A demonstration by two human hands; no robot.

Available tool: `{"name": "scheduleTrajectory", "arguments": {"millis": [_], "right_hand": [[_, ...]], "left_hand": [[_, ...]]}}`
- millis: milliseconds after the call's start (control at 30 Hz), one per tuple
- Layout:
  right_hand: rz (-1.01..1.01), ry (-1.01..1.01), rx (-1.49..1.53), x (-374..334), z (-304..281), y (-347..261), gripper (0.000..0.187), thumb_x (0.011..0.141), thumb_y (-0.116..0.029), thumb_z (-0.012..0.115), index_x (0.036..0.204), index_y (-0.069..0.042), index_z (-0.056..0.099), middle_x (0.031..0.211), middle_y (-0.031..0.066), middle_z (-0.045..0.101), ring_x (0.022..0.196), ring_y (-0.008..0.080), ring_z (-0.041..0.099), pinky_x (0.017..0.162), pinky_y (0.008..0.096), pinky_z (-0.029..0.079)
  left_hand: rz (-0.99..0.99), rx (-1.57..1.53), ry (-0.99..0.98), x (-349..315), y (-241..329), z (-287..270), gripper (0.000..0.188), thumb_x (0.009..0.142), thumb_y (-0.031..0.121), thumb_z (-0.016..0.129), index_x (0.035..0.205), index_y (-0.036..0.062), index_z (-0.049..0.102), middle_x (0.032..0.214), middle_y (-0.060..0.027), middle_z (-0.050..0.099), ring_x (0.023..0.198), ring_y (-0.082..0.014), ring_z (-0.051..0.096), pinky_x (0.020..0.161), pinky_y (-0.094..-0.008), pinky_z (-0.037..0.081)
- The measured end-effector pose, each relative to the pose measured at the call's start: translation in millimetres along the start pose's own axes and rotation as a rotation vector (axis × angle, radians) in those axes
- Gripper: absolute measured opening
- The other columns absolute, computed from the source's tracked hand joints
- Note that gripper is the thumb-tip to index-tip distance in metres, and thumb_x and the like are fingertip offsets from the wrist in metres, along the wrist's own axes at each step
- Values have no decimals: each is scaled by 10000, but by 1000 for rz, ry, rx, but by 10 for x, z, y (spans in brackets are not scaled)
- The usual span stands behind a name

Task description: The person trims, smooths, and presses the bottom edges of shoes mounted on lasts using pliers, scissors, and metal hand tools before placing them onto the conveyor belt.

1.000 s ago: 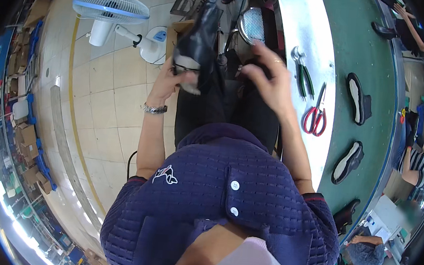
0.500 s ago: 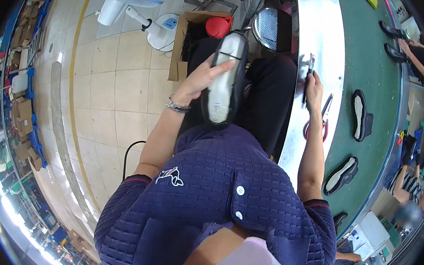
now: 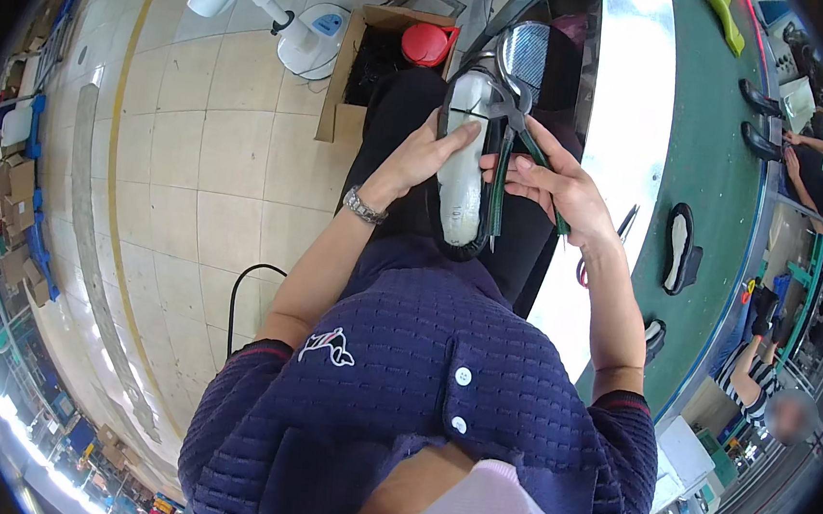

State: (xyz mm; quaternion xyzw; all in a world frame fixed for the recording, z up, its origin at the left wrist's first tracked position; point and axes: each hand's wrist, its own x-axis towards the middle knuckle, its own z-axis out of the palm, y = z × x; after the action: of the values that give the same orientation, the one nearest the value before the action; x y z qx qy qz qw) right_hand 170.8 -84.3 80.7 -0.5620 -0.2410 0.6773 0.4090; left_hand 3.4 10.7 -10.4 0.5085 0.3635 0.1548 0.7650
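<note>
A black shoe upper on a last (image 3: 462, 189) lies bottom up over my lap, its pale underside showing inside a dark rim. My left hand (image 3: 419, 161) is wrapped round its left side, thumb pressed on the pale face. In my right hand (image 3: 564, 192) is a pair of pliers (image 3: 514, 110) with dark green handles, which are spread apart. The metal jaws are at the upper right rim of the shoe. Whether they pinch the edge I cannot tell.
At my right runs a shiny metal ledge (image 3: 626, 110), with scissors (image 3: 630, 222) partly behind my forearm. Beyond it, a green conveyor belt (image 3: 713, 174) carries more shoes (image 3: 680, 249). A cardboard box (image 3: 342, 121) and fan (image 3: 325, 33) stand ahead on the left. Co-workers sit across the belt.
My right hand has brought the pliers from the metal ledge leftward to the shoe, and their handles have spread. The shoe has shifted slightly right, still in my left hand. Shoes on the belt have moved.
</note>
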Motion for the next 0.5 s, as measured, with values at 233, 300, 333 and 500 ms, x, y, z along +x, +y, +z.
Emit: {"name": "scheduleTrajectory", "arguments": {"millis": [233,300,333,500], "right_hand": [[136,0,-18,204,-94,-157,614,922,-139,483,1421,-43,137,997,150,600,862,211,611,824,340,511],[176,73,-161,206,-52,-226,603,919,-119,483,1425,-71,160,873,83,568,747,161,587,719,321,532],[175,70,-162,201,-33,-212,603,919,-119,483,1425,-71,160,873,83,568,747,161,587,719,321,532],[37,114,-331,207,-44,3,566,934,-135,471,1426,-94,194,822,51,534,701,113,549,625,269,510]], "left_hand": [[88,288,-93,34,71,-116,516,896,402,517,1223,5,471,1094,-97,577,979,-147,532,848,-279,420],[21,212,-125,-4,187,-137,642,872,401,549,1289,-59,390,1199,-152,544,1124,-206,501,950,-300,365],[22,212,-122,61,130,-160,642,872,401,549,1289,-59,390,1199,-152,544,1124,-206,501,950,-300,365],[-35,-229,131,334,276,-109,620,883,412,544,1233,-93,455,1170,-116,558,1095,-150,473,939,-255,335]]}}
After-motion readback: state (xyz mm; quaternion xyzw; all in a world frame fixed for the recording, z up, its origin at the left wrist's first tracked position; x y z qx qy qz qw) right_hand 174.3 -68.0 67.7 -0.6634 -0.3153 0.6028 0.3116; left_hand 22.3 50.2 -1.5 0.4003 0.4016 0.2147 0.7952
